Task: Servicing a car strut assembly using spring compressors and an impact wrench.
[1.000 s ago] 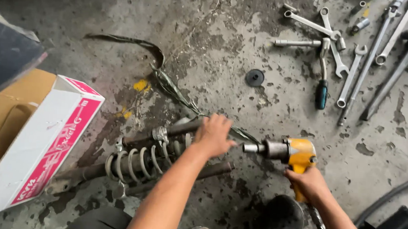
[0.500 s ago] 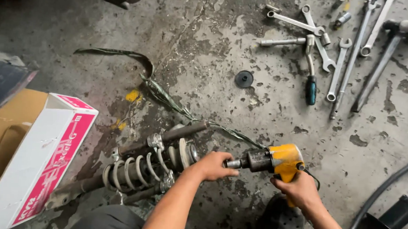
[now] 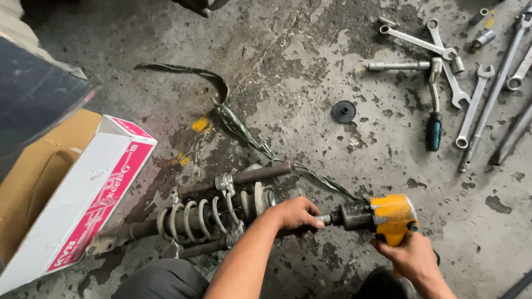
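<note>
1. Head view, looking straight down: my left hand (image 3: 296,214) is curled around the top end of the strut (image 3: 203,216), fingers wrapped over the mount, right where the gun's nose meets it.
2. My right hand (image 3: 410,257) is clamped on the grip of the yellow impact gun (image 3: 379,215); the gun lies level, its dark nose pointing left at the strut top.
3. The strut lies on the concrete floor (image 3: 320,66), tilted, low end toward the box and top end under my left hand. Its grey spring (image 3: 197,216) is squeezed by two compressor rods (image 3: 246,176), one along the upper side and one along the lower.
4. Containers now: one open cardboard box (image 3: 81,200) at left, white with a pink printed side, lying just beside the strut's low end. Its brown inside shows a curved fold of card; I cannot tell if anything else is in it.
5. A twisted green strap (image 3: 231,119) snakes from the upper left down past the rods toward the gun.
6. A black disc (image 3: 343,112) sits alone on the floor, well apart from my hands.
7. Top right: a scatter of wrenches (image 3: 472,106), a ratchet (image 3: 434,110) with a dark handle, sockets and long bars, loose on the floor, in no tray.
8. My knees show at the bottom edge.
</note>
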